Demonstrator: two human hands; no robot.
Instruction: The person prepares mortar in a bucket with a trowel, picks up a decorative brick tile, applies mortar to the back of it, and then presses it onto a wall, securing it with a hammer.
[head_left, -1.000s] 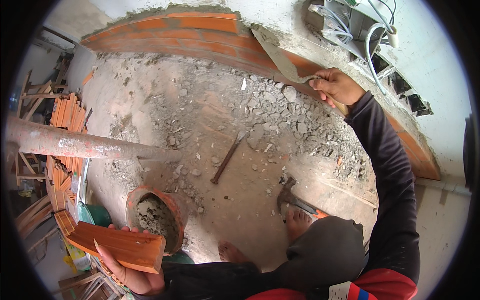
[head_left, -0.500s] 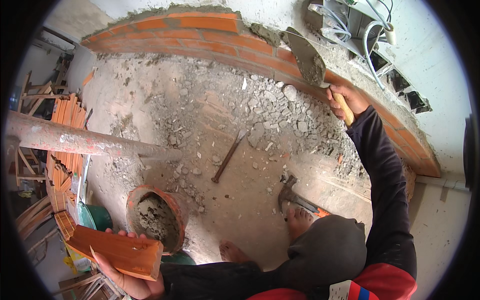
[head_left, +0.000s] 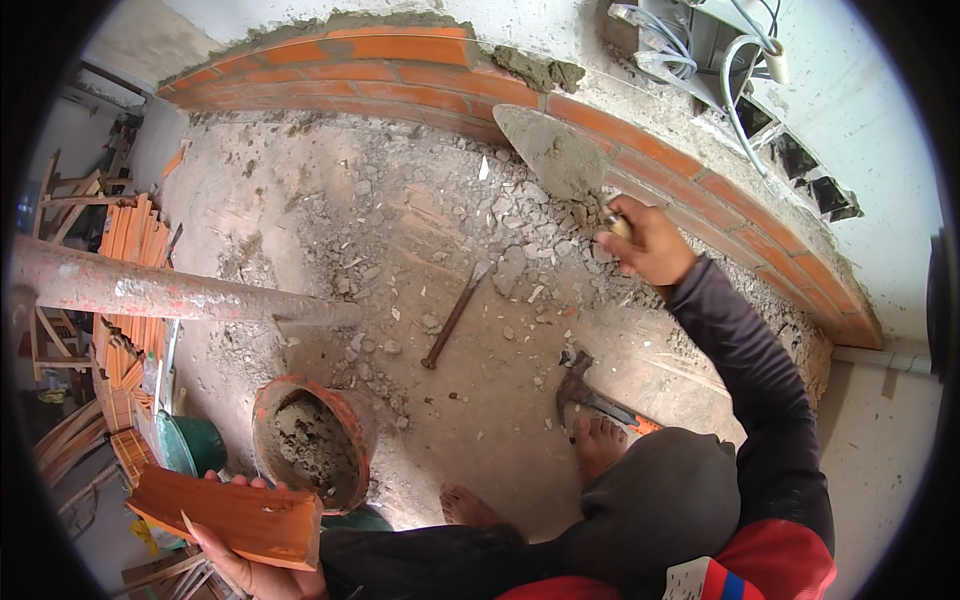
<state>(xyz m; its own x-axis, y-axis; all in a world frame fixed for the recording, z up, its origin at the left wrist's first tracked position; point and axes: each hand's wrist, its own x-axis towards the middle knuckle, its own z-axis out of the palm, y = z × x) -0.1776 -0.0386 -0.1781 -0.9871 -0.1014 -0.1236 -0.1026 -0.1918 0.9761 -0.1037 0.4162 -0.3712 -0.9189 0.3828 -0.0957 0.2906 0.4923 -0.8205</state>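
My left hand is wrapped round an orange clay brick at the lower left, just in front of a bucket of mortar. In my right hand is the handle of a trowel, its broad blade pointing to the upper left. Grey mortar coats the blade, which hangs before the face of the low brick wall. On top of the wall sits a lump of fresh mortar, beside the end of the upper brick course.
On the floor lie a chisel, a hammer near my foot and broken rubble. A pole crosses at left, with stacked bricks and a green bucket nearby. Loose cables hang at upper right.
My right hand has brought the trowel down and left, off the wall top. More mortar now shows on the wall by the course end. The left hand and brick have barely moved.
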